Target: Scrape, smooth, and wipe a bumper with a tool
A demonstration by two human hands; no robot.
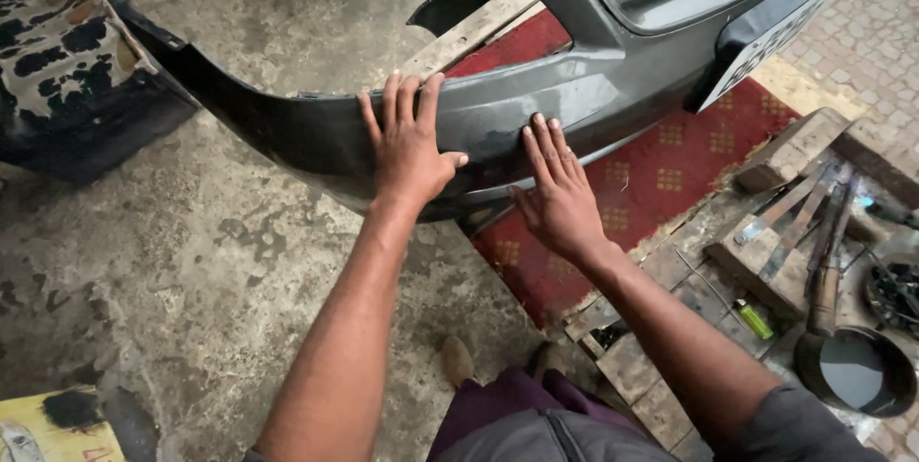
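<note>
A dark grey car bumper [613,69] lies across a red patterned mat [661,175] and the concrete floor. Both my hands rest flat on its curved outer face. My left hand [410,141] presses near the upper edge with fingers spread. My right hand [555,189] lies a little lower and to the right, fingers together and pointing up. Neither hand holds anything. A number plate [771,41] is fixed to the bumper at the right.
Another peeling, dark panel [67,50] lies at the far left. At the right are wooden blocks [790,151], metal files [804,208], a green lighter [754,319] and a round pan of dark liquid [855,371]. A yellow object [57,428] sits at the bottom left.
</note>
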